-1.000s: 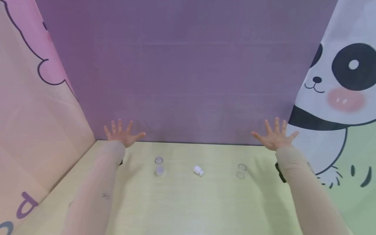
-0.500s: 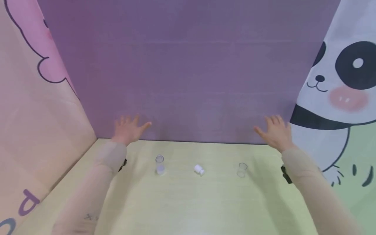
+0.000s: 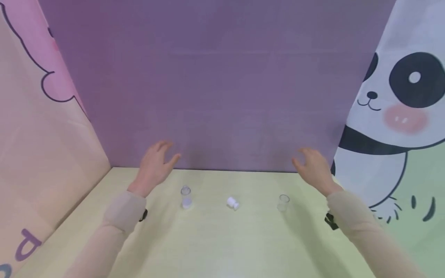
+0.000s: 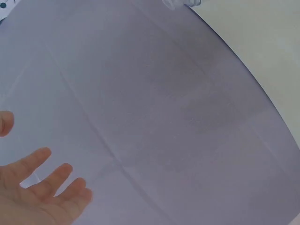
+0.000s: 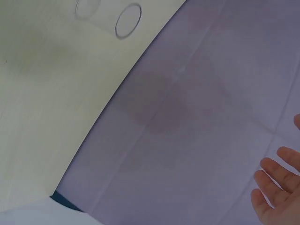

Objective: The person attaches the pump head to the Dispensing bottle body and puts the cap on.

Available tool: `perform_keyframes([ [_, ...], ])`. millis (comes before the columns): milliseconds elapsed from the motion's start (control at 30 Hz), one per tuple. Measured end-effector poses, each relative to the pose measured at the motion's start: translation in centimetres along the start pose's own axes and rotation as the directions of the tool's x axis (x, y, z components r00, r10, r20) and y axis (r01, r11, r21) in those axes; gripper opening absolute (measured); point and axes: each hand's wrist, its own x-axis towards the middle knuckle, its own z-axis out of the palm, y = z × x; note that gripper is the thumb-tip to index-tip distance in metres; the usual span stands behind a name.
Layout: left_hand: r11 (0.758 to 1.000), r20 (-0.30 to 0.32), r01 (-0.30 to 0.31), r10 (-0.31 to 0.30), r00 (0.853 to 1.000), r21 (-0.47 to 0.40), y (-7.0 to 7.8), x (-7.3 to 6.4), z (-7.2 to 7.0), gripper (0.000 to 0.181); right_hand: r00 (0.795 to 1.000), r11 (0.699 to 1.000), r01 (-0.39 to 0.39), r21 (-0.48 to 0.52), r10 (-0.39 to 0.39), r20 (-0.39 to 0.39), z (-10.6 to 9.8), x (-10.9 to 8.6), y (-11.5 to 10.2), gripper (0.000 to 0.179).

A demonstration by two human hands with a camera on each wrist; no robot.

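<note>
My left hand [image 3: 154, 166] hovers above the back left of the table with its fingers relaxed and thumb apart, holding nothing. In the left wrist view, the fingers of the left hand [image 4: 49, 194] are loosely spread. Nearest to it stands a clear cylinder [image 3: 185, 197] with whitish contents or base. A small white bottle [image 3: 232, 203] lies on its side in the middle. On the right is a clear, open-topped cup [image 3: 283, 202], also partly seen as a transparent cup [image 5: 128, 21] in the right wrist view. My right hand [image 3: 314, 170] hovers beyond that cup, loosely bent and holding nothing.
The pale wooden table [image 3: 222, 243] meets a purple cloth backdrop [image 3: 222, 96] along its far edge. A pinkish printed cloth [image 3: 52, 146] hangs on the left. On the right hangs a panda-printed cloth [image 3: 375, 173].
Both hands have gone from spread fingers to looser, slightly bent ones. The left hand has moved right and the right hand slightly left. The objects stay where they were.
</note>
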Motion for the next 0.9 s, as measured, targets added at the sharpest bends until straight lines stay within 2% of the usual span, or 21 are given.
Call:
perform_keyframes([
  [167, 0.999, -0.099, -0.049, 0.048, 0.994, -0.01, 0.3, -1.1, 0.7, 0.045, 1.0, 0.999, 0.017, 0.028, -0.018, 0.022, 0.7, -0.6, -0.7, 0.039],
  [367, 0.997, -0.105, -0.05, 0.044, 0.993, -0.051, 0.1, -2.5, 1.4, 0.042, 0.998, 0.997, 0.057, 0.06, -0.059, 0.035, 2.0, -1.3, -1.6, 0.035],
  [600, 0.993, -0.142, -0.082, 0.069, 0.987, -0.089, -0.1, -4.2, 2.5, 0.037, 0.992, 0.994, 0.052, 0.092, -0.063, 0.11, 3.7, -2.7, -2.7, 0.035],
  [700, 0.993, -0.136, -0.086, 0.074, 0.988, -0.083, -0.2, -4.6, 2.9, 0.036, 0.991, 0.994, 0.056, 0.096, -0.067, 0.115, 4.1, -3.1, -3.1, 0.034],
  [900, 0.997, -0.085, -0.051, 0.047, 0.995, -0.053, -1.0, -5.0, 4.0, 0.034, 0.99, 0.991, 0.074, 0.111, -0.087, 0.114, 5.2, -3.7, -3.8, 0.033],
])
